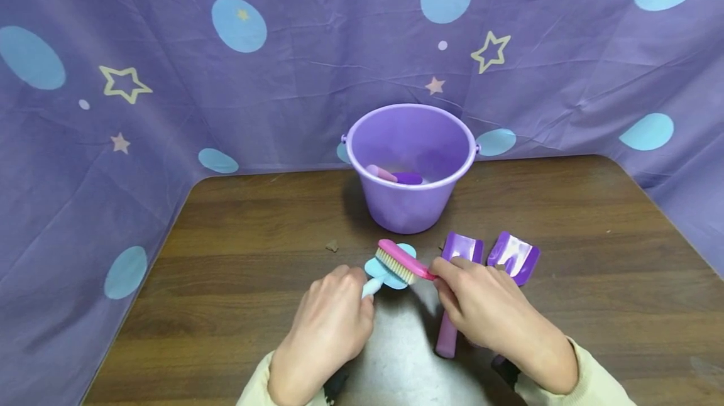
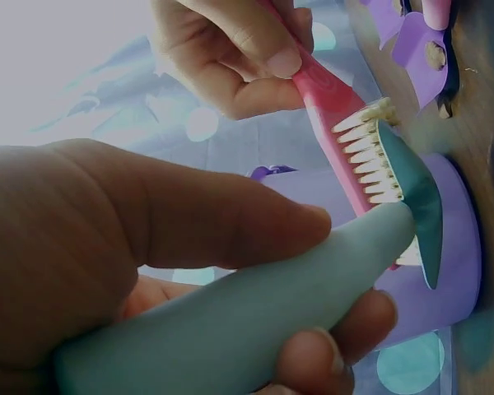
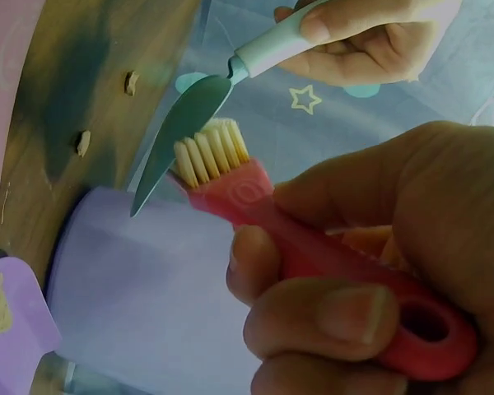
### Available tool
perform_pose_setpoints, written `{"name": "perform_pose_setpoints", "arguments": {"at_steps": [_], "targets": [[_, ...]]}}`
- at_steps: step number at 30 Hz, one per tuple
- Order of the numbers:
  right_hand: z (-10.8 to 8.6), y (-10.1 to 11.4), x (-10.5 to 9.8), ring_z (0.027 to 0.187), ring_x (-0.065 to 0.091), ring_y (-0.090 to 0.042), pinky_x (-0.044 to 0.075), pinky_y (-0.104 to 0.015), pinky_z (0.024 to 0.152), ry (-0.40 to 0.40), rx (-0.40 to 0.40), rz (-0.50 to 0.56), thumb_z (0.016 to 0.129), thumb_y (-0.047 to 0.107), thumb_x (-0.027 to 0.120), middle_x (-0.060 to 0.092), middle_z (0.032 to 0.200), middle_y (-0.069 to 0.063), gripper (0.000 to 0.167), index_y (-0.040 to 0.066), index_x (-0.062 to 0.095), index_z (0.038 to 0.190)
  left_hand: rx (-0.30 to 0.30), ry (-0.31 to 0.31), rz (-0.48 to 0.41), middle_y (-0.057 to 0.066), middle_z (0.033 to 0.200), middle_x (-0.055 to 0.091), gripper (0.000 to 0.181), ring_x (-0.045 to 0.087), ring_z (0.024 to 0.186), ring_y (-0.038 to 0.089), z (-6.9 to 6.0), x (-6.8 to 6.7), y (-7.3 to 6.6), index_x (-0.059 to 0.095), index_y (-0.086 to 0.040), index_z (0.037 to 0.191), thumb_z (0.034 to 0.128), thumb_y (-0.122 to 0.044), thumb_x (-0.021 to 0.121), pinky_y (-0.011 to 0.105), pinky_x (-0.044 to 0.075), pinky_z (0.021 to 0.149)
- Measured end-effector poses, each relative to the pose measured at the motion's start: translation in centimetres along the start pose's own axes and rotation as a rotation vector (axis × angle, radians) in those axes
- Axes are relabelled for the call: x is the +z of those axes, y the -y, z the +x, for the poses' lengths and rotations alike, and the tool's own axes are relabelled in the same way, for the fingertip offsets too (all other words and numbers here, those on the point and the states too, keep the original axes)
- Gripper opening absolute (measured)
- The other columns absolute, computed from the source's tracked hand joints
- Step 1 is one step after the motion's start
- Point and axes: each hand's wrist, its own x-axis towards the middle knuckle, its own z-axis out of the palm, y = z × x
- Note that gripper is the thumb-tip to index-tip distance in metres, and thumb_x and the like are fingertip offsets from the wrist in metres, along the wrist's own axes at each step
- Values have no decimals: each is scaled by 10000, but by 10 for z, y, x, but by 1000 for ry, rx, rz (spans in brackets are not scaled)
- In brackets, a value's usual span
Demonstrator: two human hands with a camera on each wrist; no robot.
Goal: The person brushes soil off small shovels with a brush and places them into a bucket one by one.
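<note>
The pink brush [image 1: 406, 257] is showing smooth plastic (bristles [image 3: 212, 153] looking rough), the blue shovel [image 2: 247, 300] is appearing matt, a purple scoop [image 1: 516, 257] is gleaming, and the table [image 1: 254, 236] is showing wood grain.

Left hand [image 1: 328, 315] grips a pale-blue shovel [image 3: 193, 109]; right hand [image 1: 486, 299] holds a pink brush [image 1: 405, 257], bristles [image 3: 210, 155] apparently touching the blade [image 2: 420, 193].

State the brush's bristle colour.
The bristles are cream, seen best in the right wrist view.
</note>
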Motion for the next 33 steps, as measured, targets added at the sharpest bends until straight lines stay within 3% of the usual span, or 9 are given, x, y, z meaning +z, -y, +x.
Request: {"name": "perform_pose_setpoints", "arguments": {"at_steps": [8, 22, 29, 33], "targets": [[1, -8, 3, 435, 286, -88, 242, -262, 375, -62, 25, -68, 824, 104, 624, 348, 611, 76, 106, 186, 557, 819, 30, 24, -26, -42, 620, 414, 228, 448, 513, 146, -3, -3, -1, 485, -153, 647, 736, -85, 684, 320, 345, 439], [1, -14, -10, 466, 370, -156, 288, -320, 411, 12, 187, -71, 868, 126, 610, 440, 676, 52, 68, 187, 580, 873, 67, -38, 4, -50, 613, 401, 189, 465, 498, 166, -9, -4, -4, 509, -137, 676, 711, -80, 685, 328, 354, 430], [-1, -11, -16, 513, 415, -123, 310, -299, 432, -23, 177, -21, 865, 141, 609, 571, 782, 57, 180, 169, 644, 1040, 37, -45, 64, -29, 592, 429, 212, 525, 498, 224, -7, -4, -3, 490, -120, 671, 758, -138, 682, 354, 337, 403], [-2, -8, -19, 518, 405, -107, 303, -283, 429, -66, 151, -1, 848, 117, 600, 582, 784, 60, 206, 163, 644, 1044, 26, -33, 64, -23, 582, 431, 219, 519, 482, 230, -5, -4, -1, 480, -115, 672, 789, -140, 663, 366, 338, 402]]}}
